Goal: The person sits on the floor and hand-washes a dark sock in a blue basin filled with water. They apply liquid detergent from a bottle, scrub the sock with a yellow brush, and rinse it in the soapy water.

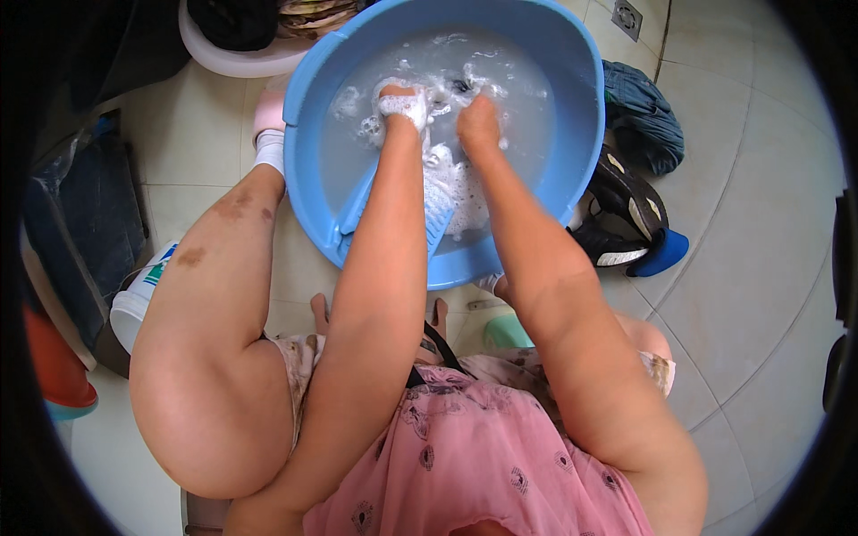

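A large blue plastic basin (578, 100) holds cloudy, soapy water. Both of my hands are in it. Thick foam covers much of my left hand (402, 104), which is at the middle left of the water. To its right, my right hand (478, 124) is lowered partly under the surface, its fingers hidden. Between and just beyond them, a small dark piece (461, 85) of something, perhaps cloth, shows through the suds. A ribbed blue washboard (439, 218) slopes into the water at the near side, partly behind my left forearm, with foam along it. What either hand holds cannot be seen.
Right of the basin lie a bunched blue-green garment (647, 114) and black-and-white shoes (627, 201). A white tub (221, 60) with dark cloth stands at upper left, a white bucket (131, 308) at left. A floor drain (627, 19) is at the top.
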Demonstrator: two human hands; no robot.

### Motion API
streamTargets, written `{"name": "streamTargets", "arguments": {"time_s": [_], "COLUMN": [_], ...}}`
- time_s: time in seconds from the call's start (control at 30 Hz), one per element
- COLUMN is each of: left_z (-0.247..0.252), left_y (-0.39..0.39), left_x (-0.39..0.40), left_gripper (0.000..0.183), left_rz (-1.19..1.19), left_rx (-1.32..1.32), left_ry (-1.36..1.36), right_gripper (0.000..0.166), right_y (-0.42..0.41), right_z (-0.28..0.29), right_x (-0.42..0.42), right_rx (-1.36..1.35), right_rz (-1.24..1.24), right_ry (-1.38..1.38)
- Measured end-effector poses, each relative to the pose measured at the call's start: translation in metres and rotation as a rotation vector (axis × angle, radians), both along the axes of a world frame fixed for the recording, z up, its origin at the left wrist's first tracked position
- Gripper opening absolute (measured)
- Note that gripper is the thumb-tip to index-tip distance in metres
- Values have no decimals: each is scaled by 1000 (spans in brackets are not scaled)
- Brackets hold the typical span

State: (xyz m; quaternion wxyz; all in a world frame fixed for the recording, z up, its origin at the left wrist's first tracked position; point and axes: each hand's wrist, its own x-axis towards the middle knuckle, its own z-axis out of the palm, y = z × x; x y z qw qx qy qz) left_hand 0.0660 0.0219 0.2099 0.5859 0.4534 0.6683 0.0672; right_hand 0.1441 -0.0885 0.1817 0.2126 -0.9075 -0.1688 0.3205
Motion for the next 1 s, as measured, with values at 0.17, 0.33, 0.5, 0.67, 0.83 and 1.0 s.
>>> {"name": "streamTargets", "arguments": {"time_s": [0.17,0.33,0.5,0.67,0.83,1.0], "left_z": [-39,-105,-84,-36,-27,-33], "left_y": [9,4,-7,-6,-15,1], "left_x": [8,17,23,20,36,16], "left_gripper": [20,12,11,14,18,34], "left_rz": [-157,314,516,518,540,617], "left_rx": [-41,-388,-697,-791,-593,-366], "left_ry": [100,-431,-655,-647,-789,-737], "right_gripper": [26,17,16,25,27,35], "right_y": [6,25,31,41,34,8], "right_z": [-26,72,134,103,59,26], "right_x": [27,11,-47,-33,16,10], "right_rx": [233,589,665,492,292,312], "right_rz": [-56,-230,218,234,94,52], "right_ry": [61,317,-167,-434,-488,-508]}}
